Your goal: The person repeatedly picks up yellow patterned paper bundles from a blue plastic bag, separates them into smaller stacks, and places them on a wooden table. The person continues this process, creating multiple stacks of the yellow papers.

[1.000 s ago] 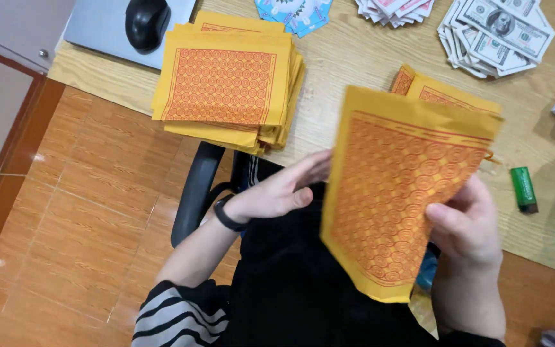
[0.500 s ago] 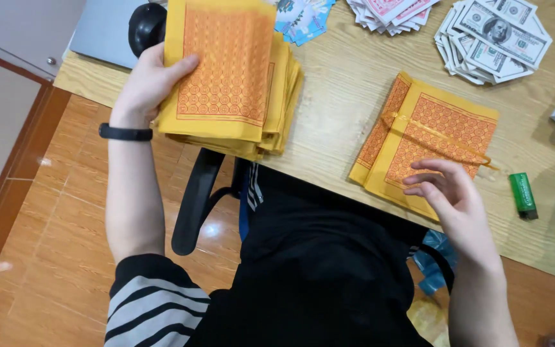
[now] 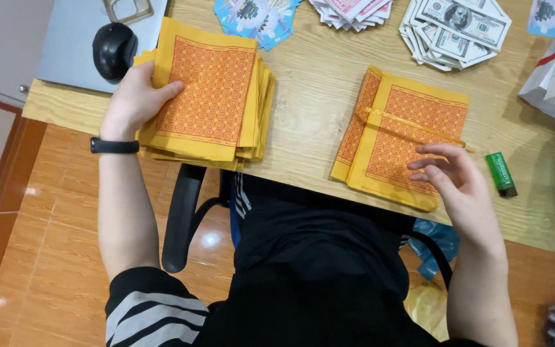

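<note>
Where orange floor tiles (image 3: 46, 257) begin | wooden desk (image 3: 316, 83) | paper stacks (image 3: 210, 96)

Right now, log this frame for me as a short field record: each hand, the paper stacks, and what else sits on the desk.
left hand: rests on the top sheet of the tall stack, fingers spread, black wristband on the wrist
tall stack: yellow sheets with orange print, fanned unevenly at the desk's front edge
right hand: open, fingertips over the near corner of the small stack
small stack: same paper, a thin yellow band across it
green lighter: lying right of the small stack
computer mouse: black, behind the left hand
fanned banknotes: far edge of the wooden desk
</note>
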